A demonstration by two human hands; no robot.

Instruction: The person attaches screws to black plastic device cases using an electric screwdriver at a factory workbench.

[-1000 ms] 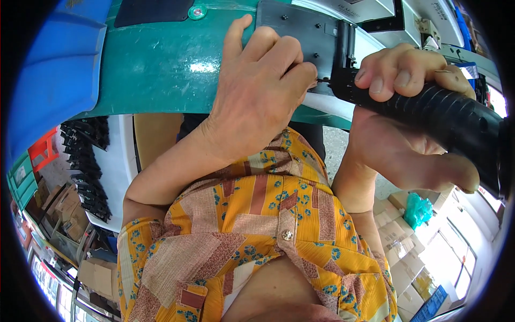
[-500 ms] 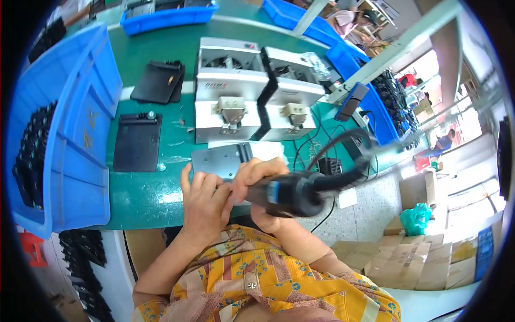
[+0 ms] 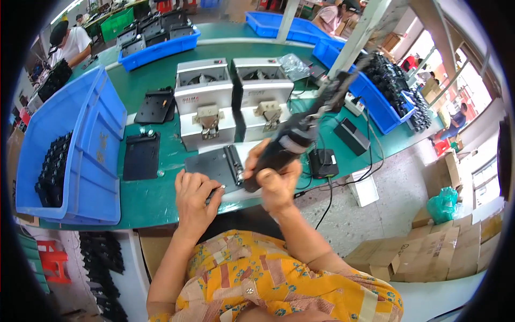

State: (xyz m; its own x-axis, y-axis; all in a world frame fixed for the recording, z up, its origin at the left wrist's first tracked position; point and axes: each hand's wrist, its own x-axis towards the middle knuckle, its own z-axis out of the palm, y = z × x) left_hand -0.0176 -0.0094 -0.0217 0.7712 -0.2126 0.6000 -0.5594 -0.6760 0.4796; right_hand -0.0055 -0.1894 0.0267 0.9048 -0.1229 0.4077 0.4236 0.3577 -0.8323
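My right hand (image 3: 276, 182) is wrapped around a black electric screwdriver (image 3: 289, 140), which slants up and right; its bit cannot be made out. A flat black plate (image 3: 206, 165) with a raised bar along its right side lies on the bench in front of me. Over the plate's near edge, my left hand (image 3: 196, 196) has thumb and forefinger brought together. A tiny shiny spot shows at those fingertips, too small to name. Just behind the plate stand two white metal machines (image 3: 206, 118) with latch-like fittings on their fronts.
On the left stands a tall blue bin (image 3: 99, 161) of black parts. Another black plate (image 3: 142, 155) lies beside it, with more stacked behind (image 3: 154, 106). A black adapter box (image 3: 323, 162) and cables lie right. Blue trays (image 3: 375, 99) line the far side; people work beyond.
The screwdriver has swung from nearly level to steeply tilted, with my right hand turning around it. My left hand has drawn back from my right, its thumb and forefinger now together. The view has shifted.
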